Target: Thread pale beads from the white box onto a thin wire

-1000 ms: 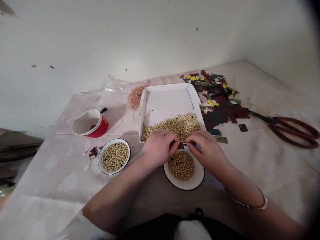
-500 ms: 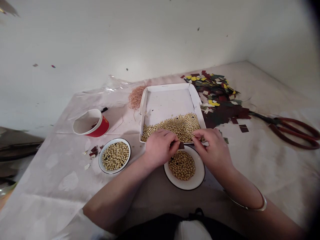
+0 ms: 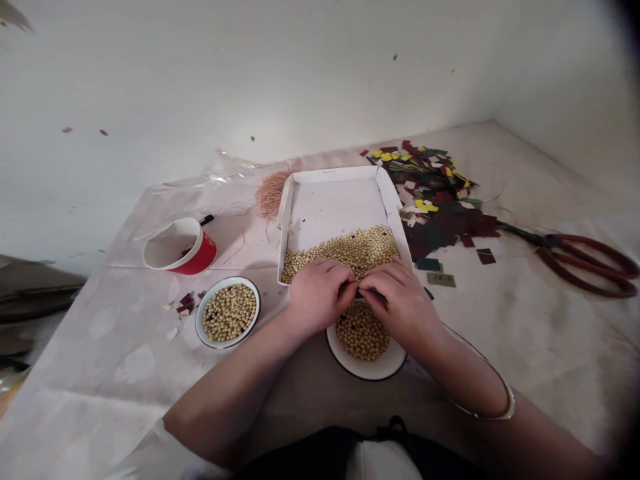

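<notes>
My left hand point(image 3: 320, 293) and my right hand point(image 3: 400, 293) meet fingertip to fingertip over the tray's near edge. Pinched in the left fingers is a small dark brown square piece, now almost wholly hidden by the fingers. The right thumb and fingertips are closed against it; whether they hold anything besides is hidden. Beneath the hands stands a white bowl point(image 3: 367, 370) with pale round bead-like grains point(image 3: 363, 333). Just beyond them, a white cardboard tray point(image 3: 340, 193) has more such grains point(image 3: 350, 248) heaped along its near side.
To the left are a second bowl point(image 3: 201, 327) of grains, a red-and-white paper cup point(image 3: 203, 257) and dark red scraps point(image 3: 185, 304). Copper-coloured wire point(image 3: 271, 193) lies beside the tray. Coloured cut pieces point(image 3: 435, 223) and large red-handled scissors point(image 3: 590, 263) lie on the right.
My right hand has moved left from the tray's near right corner to meet my left fingers. The brown piece has become mostly covered. My left hand has hardly moved.
</notes>
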`<state>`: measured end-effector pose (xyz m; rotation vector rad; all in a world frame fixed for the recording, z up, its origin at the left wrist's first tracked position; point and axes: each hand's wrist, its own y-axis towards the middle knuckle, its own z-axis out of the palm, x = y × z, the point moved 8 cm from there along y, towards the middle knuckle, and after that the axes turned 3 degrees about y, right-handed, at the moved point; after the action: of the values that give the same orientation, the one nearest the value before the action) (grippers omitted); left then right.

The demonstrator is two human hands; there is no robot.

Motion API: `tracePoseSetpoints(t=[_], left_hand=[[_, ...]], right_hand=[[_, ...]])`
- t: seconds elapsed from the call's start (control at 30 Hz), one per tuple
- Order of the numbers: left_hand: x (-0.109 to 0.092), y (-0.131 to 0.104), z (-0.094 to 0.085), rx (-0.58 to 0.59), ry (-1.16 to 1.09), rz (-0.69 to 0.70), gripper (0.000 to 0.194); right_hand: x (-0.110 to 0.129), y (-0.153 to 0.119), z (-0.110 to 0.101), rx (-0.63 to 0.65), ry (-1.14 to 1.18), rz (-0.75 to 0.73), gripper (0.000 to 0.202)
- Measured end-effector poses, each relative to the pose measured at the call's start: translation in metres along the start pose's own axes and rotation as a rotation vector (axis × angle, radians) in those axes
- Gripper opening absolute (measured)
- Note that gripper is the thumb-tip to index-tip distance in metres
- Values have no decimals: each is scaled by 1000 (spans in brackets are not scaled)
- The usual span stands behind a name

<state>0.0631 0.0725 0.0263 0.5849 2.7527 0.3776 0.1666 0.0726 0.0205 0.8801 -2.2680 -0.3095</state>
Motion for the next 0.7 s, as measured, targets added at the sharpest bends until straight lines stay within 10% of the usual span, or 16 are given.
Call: tracePoseSetpoints(t=[0.7], left_hand=[[-1,0,-2,0,5,8,11]], right_hand=[[-4,0,-4,-2,64,48,10]])
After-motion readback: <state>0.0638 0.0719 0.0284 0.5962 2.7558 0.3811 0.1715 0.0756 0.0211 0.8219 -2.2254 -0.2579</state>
